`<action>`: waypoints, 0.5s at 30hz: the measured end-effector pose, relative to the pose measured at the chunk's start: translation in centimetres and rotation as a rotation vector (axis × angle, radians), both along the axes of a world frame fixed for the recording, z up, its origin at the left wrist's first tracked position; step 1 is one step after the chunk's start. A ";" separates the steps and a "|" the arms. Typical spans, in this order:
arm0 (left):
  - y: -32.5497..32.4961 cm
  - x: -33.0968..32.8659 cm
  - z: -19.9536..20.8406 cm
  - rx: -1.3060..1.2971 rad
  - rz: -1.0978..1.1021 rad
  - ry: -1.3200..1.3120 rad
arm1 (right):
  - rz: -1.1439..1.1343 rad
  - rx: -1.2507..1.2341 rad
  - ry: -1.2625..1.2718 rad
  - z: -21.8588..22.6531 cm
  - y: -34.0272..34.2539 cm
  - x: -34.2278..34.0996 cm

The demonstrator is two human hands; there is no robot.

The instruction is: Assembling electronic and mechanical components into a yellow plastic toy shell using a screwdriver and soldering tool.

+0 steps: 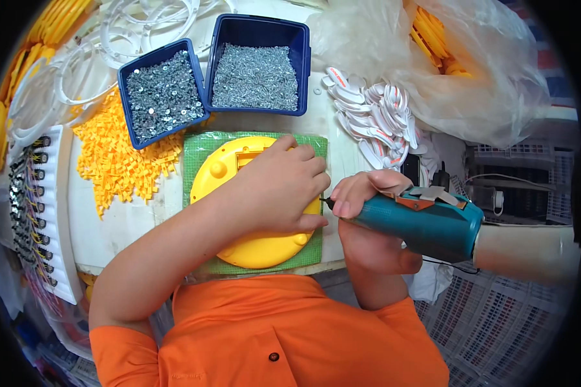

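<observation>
A round yellow plastic housing (pixel 258 251) with a rectangular opening and small knobs lies on a green mat (pixel 197 145). My left hand (pixel 287 184) reaches across it, fingers bent at its right edge. Whatever those fingers may pinch is hidden. My right hand (pixel 368 213) is wrapped around a teal electric screwdriver (pixel 419 226) held nearly level. Its dark bit (pixel 328 203) points left, ending between the fingers and thumb of my left hand. Tape and an orange-brown strip are wrapped on the tool's upper side.
Beyond the mat stand two blue bins, one of washer-like metal parts (pixel 164 97), one of screws (pixel 255 77). Small yellow pieces (pixel 122 155) are heaped left, beside a white rack with wired parts (pixel 51 213). White handle-shaped parts (pixel 374 119) and a plastic bag (pixel 471 84) lie right.
</observation>
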State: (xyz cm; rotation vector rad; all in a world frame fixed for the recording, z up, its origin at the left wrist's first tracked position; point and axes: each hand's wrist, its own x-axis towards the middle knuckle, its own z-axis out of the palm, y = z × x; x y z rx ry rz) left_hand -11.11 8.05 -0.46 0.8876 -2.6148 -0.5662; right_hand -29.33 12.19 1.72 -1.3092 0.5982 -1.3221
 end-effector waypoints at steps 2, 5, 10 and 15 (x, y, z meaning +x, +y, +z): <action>0.2 -0.1 -0.2 -0.007 0.002 0.008 | 0.020 -0.007 0.007 0.5 -0.1 -0.7; 0.1 0.3 0.2 -0.012 0.021 0.047 | 0.041 -0.028 -0.008 1.3 -1.1 -0.3; -0.2 4.3 1.5 -0.049 0.211 0.138 | 0.029 -0.088 -0.105 3.4 -4.3 1.2; 0.8 4.5 0.9 0.006 0.441 0.044 | 0.118 -0.012 -0.155 2.4 -5.7 2.9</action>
